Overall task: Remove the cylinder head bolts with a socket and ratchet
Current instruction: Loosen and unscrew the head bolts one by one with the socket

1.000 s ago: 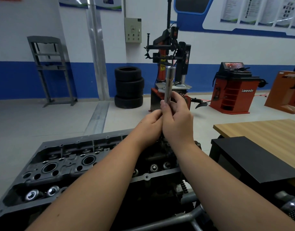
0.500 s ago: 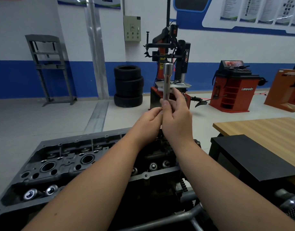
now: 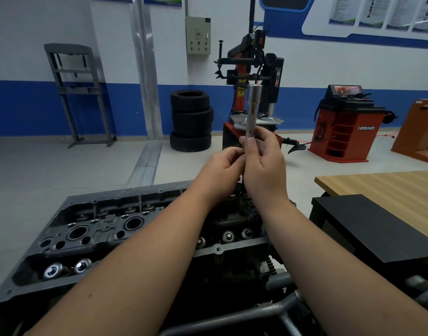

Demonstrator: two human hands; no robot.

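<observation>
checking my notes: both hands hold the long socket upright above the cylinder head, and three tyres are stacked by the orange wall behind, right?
One slip: the wall behind is white over blue, not orange. The head view shows both hands, left hand and right hand, on the long socket, upright above the cylinder head, with three stacked tyres.

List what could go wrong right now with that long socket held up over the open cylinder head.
1. The long socket stands upright above the cylinder head, pinched only at its lower end by the right hand and left hand; a slip could drop it.
2. It might then fall into an open bore or hit the exposed valve tops.
</observation>
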